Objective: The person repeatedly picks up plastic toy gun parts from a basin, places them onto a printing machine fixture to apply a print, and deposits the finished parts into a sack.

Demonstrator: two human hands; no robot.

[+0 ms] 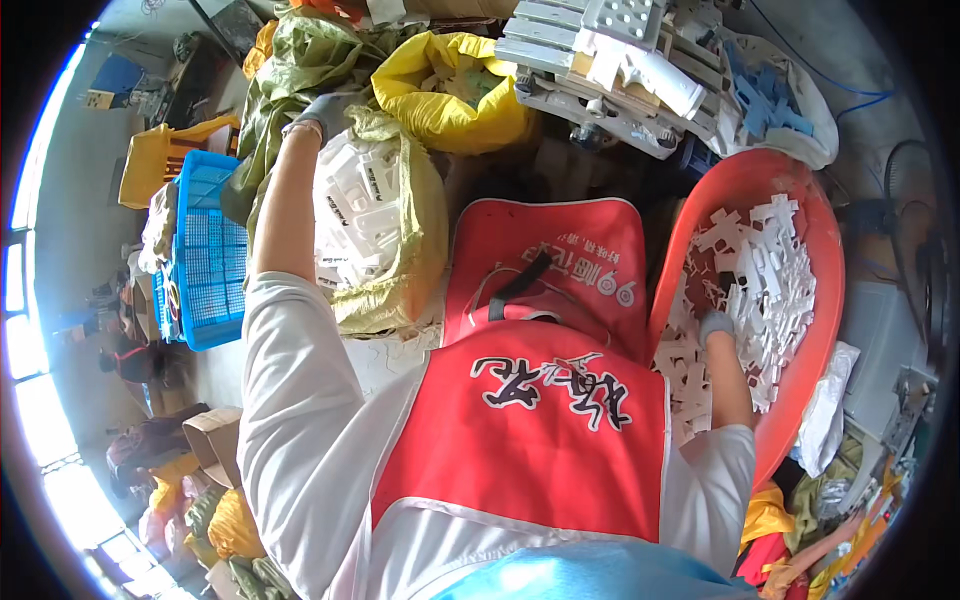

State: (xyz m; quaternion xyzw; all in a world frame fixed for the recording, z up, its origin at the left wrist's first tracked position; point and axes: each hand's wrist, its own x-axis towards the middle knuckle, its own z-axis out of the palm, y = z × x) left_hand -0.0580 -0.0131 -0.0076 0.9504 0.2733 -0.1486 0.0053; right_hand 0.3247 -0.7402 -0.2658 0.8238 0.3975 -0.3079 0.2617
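Note:
My left hand (328,114), in a grey glove, is at the far edge of a pale yellow woven sack (425,215) on the left. White moulded plastic pieces (358,205) with dark lettering fill this sack. A crumpled olive sack (300,65) lies against the same hand, and its fingers are too small and unclear to read. On the right, my gloved right hand (716,325) reaches down into a large red tub (825,235). White plastic parts (765,285), several of them toy-gun shaped, lie heaped around it. Its fingertips are hidden among the parts.
A yellow sack (450,125) stands at the far middle, beside a grey slatted stand (560,50). Blue plastic parts (770,100) fill a white bag at the far right. A blue basket (210,260) stands left. My red apron (520,420) spreads across my lap.

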